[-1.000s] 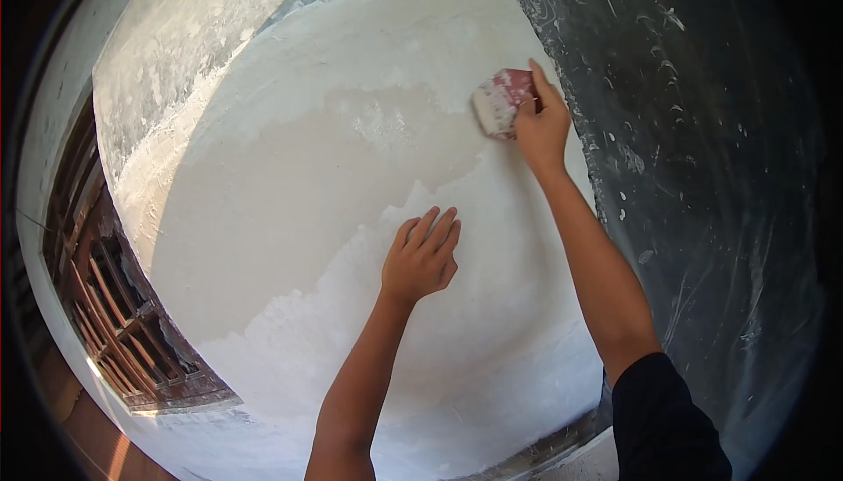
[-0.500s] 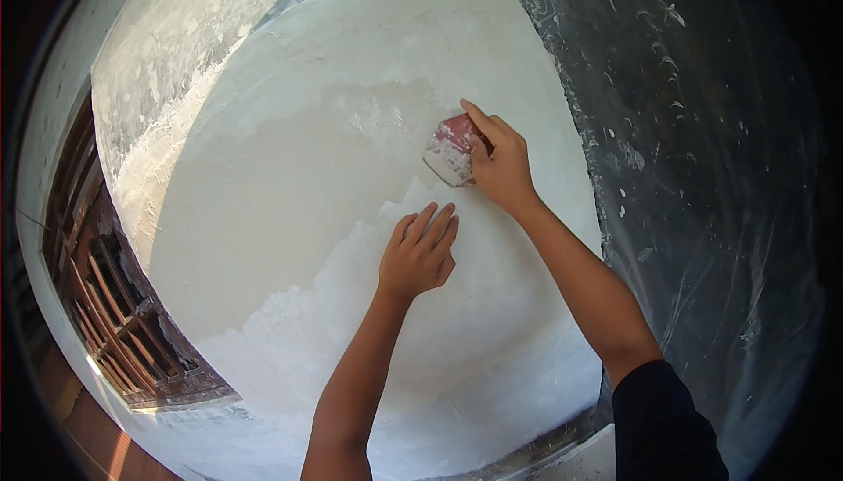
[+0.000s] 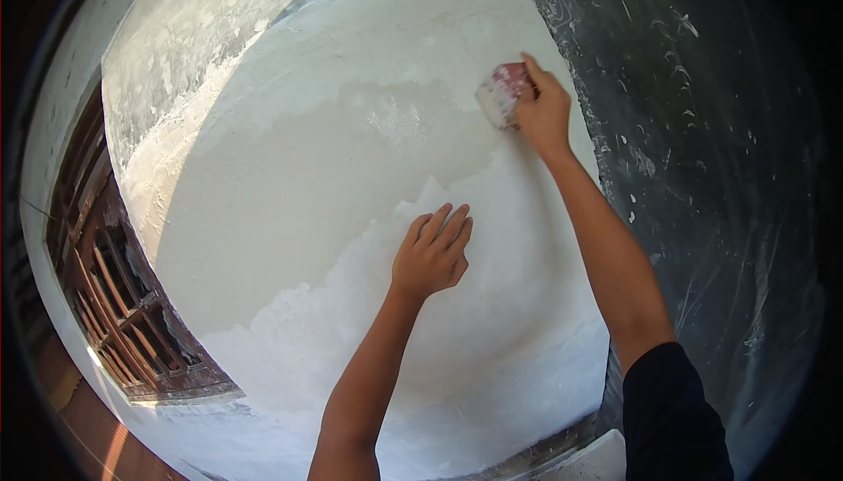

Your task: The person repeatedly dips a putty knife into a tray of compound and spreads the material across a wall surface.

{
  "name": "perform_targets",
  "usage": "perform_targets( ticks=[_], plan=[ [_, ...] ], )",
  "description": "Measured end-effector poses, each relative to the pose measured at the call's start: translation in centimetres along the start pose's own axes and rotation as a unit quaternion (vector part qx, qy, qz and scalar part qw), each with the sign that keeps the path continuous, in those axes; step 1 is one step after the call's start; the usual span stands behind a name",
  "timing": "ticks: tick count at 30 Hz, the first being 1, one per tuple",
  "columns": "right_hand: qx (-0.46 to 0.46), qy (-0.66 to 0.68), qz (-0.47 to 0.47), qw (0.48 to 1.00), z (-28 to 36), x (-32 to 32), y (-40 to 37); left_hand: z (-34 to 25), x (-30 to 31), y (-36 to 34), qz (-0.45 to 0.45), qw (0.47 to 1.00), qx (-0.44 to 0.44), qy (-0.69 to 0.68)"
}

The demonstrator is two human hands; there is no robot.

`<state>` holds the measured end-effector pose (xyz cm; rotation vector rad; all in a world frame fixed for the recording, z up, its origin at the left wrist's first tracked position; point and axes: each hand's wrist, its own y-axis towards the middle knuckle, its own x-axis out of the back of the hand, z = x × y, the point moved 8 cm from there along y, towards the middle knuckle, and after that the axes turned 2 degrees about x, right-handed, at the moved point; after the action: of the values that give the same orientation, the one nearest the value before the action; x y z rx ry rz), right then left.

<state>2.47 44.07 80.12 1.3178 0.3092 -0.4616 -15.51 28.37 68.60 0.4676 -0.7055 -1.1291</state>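
A flat red putty scraper [image 3: 504, 93], smeared with white putty, is gripped in my right hand [image 3: 546, 108] near the upper right of the plastered wall [image 3: 263, 191]. Its broad edge faces left and lies against or very near the wall. Lower down and nearer the middle, my left hand [image 3: 431, 251] has its fingers stretched out and holds nothing. It appears to rest on the wall, though contact is hard to make out. Around the hands, a damp beige patch meets brighter white plaster along a ragged border.
A brown wooden window grille [image 3: 132, 297] is set in the wall at left. Dark grey wall [image 3: 694, 130] with white splashes borders the plaster at right. A pale object [image 3: 597, 462] shows at the bottom right. Sunlight falls across rough plaster [image 3: 193, 68] at upper left.
My right hand has moved up and to the right with the scraper. My left hand stays at almost the same place on the wall; the view has shifted slightly.
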Motion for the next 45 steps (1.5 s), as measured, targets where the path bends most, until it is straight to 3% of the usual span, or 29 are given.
perform_targets(
  ticks=[3, 6, 9, 10, 15, 18, 22, 24, 25, 28, 30, 31, 33, 34, 40, 42, 45],
  plan=[
    [-0.002, 0.031, -0.037, 0.999, 1.8, 2.0, 0.4, -0.1, 0.0, 0.0, -0.002, 1.0, -0.005, 0.004],
    [0.048, 0.109, 0.165, 0.979, 5.8, -2.3, -3.8, -0.1, 0.0, 0.0, 0.001, 1.0, -0.002, 0.003],
    [0.08, 0.074, 0.158, 0.981, 3.3, -3.0, -4.6, -0.1, 0.0, 0.0, 0.008, 1.0, -0.007, 0.022],
    [0.03, 0.041, 0.095, 0.994, 1.5, -1.3, -3.3, -0.2, -0.1, -0.1, 0.006, 1.0, -0.006, 0.022],
    [-0.002, 0.091, -0.004, 0.996, 2.2, 1.3, -3.6, -0.1, -0.1, -0.1, 0.002, 1.0, -0.003, 0.025],
    [0.023, 0.09, 0.185, 0.978, 4.5, -2.4, -6.5, -0.1, 0.0, 0.1, 0.007, 1.0, 0.002, 0.006],
    [-0.039, -0.015, -0.054, 0.998, -1.1, 2.5, -3.5, 0.2, -0.1, 0.0, 0.0, 1.0, -0.001, 0.008],
    [-0.053, -0.031, -0.073, 0.995, -0.4, 4.4, -3.1, -0.1, -0.2, -0.1, -0.004, 1.0, 0.0, 0.002],
    [-0.054, -0.035, -0.069, 0.996, -0.2, 4.4, -3.6, 0.0, -0.2, -0.1, -0.001, 1.0, 0.001, 0.004],
    [-0.063, 0.111, 0.087, 0.988, 1.1, 0.8, -5.6, 0.0, 0.0, 0.0, 0.003, 1.0, 0.004, 0.003],
    [-0.049, 0.083, 0.172, 0.98, 1.9, -0.9, -6.5, -0.1, 0.0, 0.1, 0.009, 1.0, 0.004, 0.012],
    [-0.05, 0.082, 0.173, 0.98, 0.8, -1.1, -6.5, -0.1, -0.1, 0.1, 0.01, 1.0, 0.005, 0.01],
    [-0.052, -0.002, 0.003, 0.999, -1.4, 1.8, -5.4, 0.0, -0.2, 0.0, 0.001, 1.0, 0.001, 0.018],
    [-0.122, 0.007, -0.029, 0.992, -2.6, 3.2, -5.4, 0.1, -0.2, 0.0, 0.001, 1.0, 0.003, 0.017],
    [-0.168, -0.007, 0.008, 0.986, -3.2, 6.7, -8.4, -0.1, -1.0, -0.5, 0.015, 1.0, 0.003, 0.026],
    [-0.247, 0.013, 0.047, 0.968, -4.6, 7.2, -10.3, -0.6, -1.0, -0.7, -0.008, 0.999, 0.021, 0.034],
    [-0.253, 0.0, 0.096, 0.963, -4.9, 8.5, -13.4, -3.4, -0.9, -2.2, -0.029, 0.997, 0.061, -0.029]
  ],
)
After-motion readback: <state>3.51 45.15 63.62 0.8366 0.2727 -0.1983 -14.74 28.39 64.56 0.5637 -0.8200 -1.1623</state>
